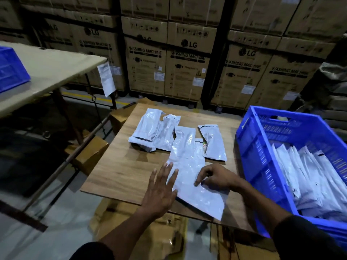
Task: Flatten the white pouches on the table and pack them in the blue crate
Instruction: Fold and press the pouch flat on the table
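A long white pouch [189, 166] lies flat near the front of the wooden table [120, 171]. My left hand [161, 190] is spread with straight fingers over the pouch's left edge. Resting on the right side of that pouch is my right hand [214, 176], fingers bent and tips pressing the plastic. Behind it lie three more white pouches: one at the far left [144, 128], one beside it [166, 132], one to the right [214, 141]. The blue crate [251, 147] stands at the right with several white pouches [308, 177] packed upright inside.
Stacked washing-machine cartons [187, 59] fill the background. A beige table [48, 68] at the left carries another blue crate [11, 68]. Brown boxes [90, 154] sit on the floor left of and under the wooden table.
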`<move>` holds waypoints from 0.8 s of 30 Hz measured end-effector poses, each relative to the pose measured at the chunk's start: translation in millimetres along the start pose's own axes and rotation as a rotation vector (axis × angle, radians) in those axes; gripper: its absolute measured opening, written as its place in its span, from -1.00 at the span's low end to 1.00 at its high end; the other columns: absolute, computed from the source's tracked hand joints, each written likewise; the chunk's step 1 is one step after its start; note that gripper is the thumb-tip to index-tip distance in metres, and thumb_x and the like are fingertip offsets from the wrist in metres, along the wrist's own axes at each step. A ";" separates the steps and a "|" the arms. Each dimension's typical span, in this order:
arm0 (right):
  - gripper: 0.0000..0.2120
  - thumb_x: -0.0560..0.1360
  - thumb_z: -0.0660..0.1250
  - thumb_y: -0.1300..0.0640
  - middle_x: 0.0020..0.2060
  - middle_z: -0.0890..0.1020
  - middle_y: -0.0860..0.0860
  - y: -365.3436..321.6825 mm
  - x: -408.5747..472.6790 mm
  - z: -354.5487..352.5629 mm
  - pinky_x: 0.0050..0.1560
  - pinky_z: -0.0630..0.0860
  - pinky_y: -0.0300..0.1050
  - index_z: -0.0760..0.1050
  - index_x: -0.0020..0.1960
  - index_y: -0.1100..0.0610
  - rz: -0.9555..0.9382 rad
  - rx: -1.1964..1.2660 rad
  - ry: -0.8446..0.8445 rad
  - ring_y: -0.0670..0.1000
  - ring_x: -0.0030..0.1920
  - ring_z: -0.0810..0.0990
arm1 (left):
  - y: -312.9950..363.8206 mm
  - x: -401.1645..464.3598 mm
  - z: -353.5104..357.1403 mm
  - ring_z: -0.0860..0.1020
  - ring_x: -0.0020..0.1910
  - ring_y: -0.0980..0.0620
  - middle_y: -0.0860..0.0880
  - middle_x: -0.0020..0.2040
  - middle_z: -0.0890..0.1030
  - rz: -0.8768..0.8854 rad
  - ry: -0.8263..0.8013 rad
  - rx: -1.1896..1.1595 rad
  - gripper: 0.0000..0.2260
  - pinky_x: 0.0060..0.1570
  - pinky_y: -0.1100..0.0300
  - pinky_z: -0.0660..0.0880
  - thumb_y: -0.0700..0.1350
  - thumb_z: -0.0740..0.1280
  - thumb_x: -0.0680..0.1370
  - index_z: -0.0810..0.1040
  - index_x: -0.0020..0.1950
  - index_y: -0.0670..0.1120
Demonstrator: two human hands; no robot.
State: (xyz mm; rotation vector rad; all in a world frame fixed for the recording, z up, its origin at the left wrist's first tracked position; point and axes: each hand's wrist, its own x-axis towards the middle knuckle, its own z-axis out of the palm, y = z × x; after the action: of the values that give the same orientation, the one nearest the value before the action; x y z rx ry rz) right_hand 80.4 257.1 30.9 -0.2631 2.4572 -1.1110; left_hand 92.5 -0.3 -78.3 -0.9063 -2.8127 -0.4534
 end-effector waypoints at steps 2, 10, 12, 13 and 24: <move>-0.63 0.30 0.23 0.45 -0.26 0.72 -0.02 4.4 5.4 -3.4 -0.25 0.53 -0.18 0.72 -0.15 0.12 0.052 -0.048 -0.090 0.02 -0.29 0.64 | -5.3 -1.8 16.3 -0.08 0.64 -0.14 -0.08 0.67 -0.20 -0.010 -0.164 0.021 -0.36 0.50 -0.25 0.16 0.22 0.06 0.66 -0.05 0.68 0.04; -0.67 0.54 0.20 0.09 0.16 0.64 0.10 44.9 19.6 90.9 0.12 0.54 0.07 0.57 0.24 0.11 0.014 -0.772 0.333 0.18 0.18 0.61 | 5.8 -5.0 40.1 0.46 0.43 -0.24 -0.14 0.52 0.41 -0.223 -0.286 0.092 -0.44 0.22 -0.27 0.47 0.29 -0.11 0.67 0.37 0.51 0.07; -0.54 0.61 0.07 -0.05 0.33 0.57 0.08 62.8 18.8 118.1 0.22 0.52 0.16 0.53 0.34 0.14 0.043 -0.815 0.254 0.15 0.33 0.55 | 8.3 0.2 37.7 0.39 0.49 -0.22 -0.16 0.52 0.41 -0.204 -0.262 0.099 -0.47 0.35 -0.27 0.36 0.25 0.00 0.66 0.46 0.48 0.02; -0.50 0.64 0.00 -0.08 0.39 0.52 0.06 68.6 18.6 125.7 0.29 0.47 0.16 0.51 0.38 0.14 0.068 -0.812 0.243 0.13 0.38 0.50 | 9.4 5.2 37.2 0.35 0.51 -0.20 -0.17 0.52 0.41 -0.175 -0.257 0.104 -0.47 0.41 -0.23 0.27 0.22 0.04 0.64 0.50 0.45 -0.03; -0.43 0.67 -0.17 -0.18 0.61 -0.01 -0.15 86.1 23.2 139.8 0.49 -0.12 0.19 -0.02 0.64 -0.04 0.089 -0.727 0.253 -0.01 0.61 -0.08 | 9.4 26.7 51.6 0.25 0.57 -0.19 0.02 0.63 0.21 -0.112 -0.347 0.096 -0.44 0.41 -0.16 0.38 0.13 -0.05 0.65 0.32 0.59 -0.03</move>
State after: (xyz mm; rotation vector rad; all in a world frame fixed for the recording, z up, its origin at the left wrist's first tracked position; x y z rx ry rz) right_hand 123.7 212.6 -122.8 -0.2282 2.9814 -0.1784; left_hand 73.8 38.6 -118.5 -0.8859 -3.1776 -0.1854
